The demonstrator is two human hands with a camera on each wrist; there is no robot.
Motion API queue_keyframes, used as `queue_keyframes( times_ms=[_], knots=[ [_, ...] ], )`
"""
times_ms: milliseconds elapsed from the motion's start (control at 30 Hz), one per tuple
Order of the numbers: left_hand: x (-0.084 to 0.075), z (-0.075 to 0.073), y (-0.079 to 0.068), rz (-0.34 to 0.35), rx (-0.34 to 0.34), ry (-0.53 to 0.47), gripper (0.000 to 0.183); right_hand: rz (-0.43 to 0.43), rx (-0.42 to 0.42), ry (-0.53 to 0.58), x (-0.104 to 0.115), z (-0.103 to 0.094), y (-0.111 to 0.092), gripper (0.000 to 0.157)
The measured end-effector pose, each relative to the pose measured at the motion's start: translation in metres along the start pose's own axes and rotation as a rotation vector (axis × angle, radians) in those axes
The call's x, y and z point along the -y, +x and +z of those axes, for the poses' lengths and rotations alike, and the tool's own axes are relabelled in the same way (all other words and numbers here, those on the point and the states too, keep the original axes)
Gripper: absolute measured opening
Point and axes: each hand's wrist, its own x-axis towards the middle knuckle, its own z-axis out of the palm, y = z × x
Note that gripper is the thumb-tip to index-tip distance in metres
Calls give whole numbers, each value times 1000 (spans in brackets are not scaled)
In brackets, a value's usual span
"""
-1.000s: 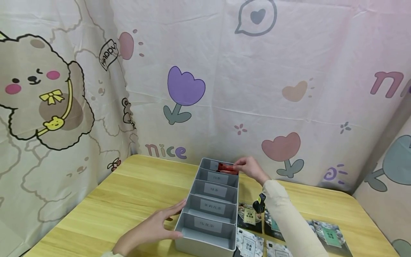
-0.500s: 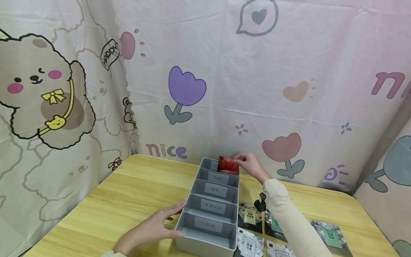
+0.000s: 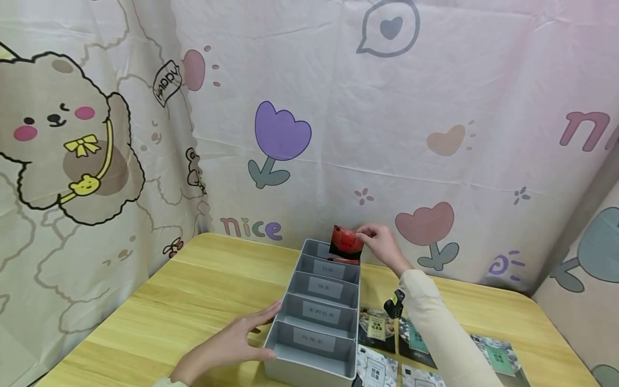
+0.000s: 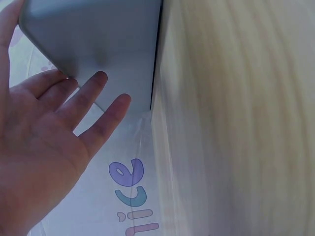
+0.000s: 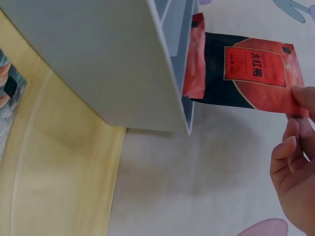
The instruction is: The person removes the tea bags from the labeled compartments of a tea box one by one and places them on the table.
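A long grey divided box (image 3: 307, 373) stands on the table, with paper labels in its compartments. At its far end my right hand (image 3: 384, 248) pinches the upper right corner of a red and black tea sachet (image 3: 346, 242). The sachet stands upright, its lower end at the rear compartment; the right wrist view shows its printed front. Another red sachet (image 5: 195, 59) sits beside it, sticking a little out of the compartment. My left hand (image 3: 237, 338) rests against the box's left side near the front, fingers extended, as the left wrist view (image 4: 49, 132) also shows.
To the right of the box lie several tea sachets in dark and floral wrappers, such as a yellow-labelled sachet (image 3: 376, 326) and a green-labelled sachet (image 3: 500, 356). A patterned curtain (image 3: 338, 183) hangs behind the wooden table (image 3: 169, 306).
My right hand has risen slightly, drawing the red sachet up so more of it shows above the rear compartment. The left hand and box have stayed put.
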Motion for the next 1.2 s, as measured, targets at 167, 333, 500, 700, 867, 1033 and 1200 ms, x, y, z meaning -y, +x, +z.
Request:
queue_keyframes(
  times_ms=[167, 333, 500, 700, 867, 1033, 1200],
  knots=[
    [0, 0, 0, 3, -3, 0, 85, 8, -5, 43, 1, -5, 0, 14],
    [0, 1, -1, 8, -7, 1, 84, 22, -17, 64, 3, -10, 0, 14],
    [0, 1, -1, 6, -8, 4, 85, 26, -15, 70, 6, -14, -2, 15],
    [-1, 0, -1, -2, -8, 0, 85, 55, -17, 101, 9, -16, -4, 14],
    [-2, 0, -1, -6, -5, -7, 85, 84, -5, 161, 12, -16, -7, 15],
    [-2, -1, 0, -6, 0, -11, 85, 104, 11, 199, 15, -17, -10, 17],
    [-2, -1, 0, -5, 0, -6, 85, 92, -1, 192, 17, -19, -10, 17]
  ],
)
